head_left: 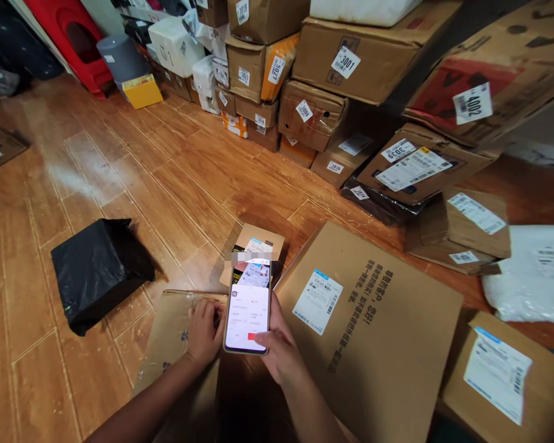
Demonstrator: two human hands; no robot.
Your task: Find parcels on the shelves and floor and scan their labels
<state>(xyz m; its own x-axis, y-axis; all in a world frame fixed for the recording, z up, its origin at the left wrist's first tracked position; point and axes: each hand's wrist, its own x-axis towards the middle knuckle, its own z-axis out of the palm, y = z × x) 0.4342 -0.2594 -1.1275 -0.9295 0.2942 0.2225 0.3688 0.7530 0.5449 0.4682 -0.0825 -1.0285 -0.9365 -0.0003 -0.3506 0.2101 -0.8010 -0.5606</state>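
My right hand is wrapped round a lit smartphone, held upright over the floor with its thumb on the screen's lower edge. Behind the phone lies a small brown box with a shipping label. My left hand rests on a flat cardboard parcel, fingers curled against its taped top; nothing shows in them. A large flat carton with a white label and printed characters lies just right of the phone.
A black plastic parcel lies on the wood floor to the left. Stacked numbered cartons line the back and right. A labelled box sits at the lower right, a white bag above it. A yellow box and grey bin stand far back.
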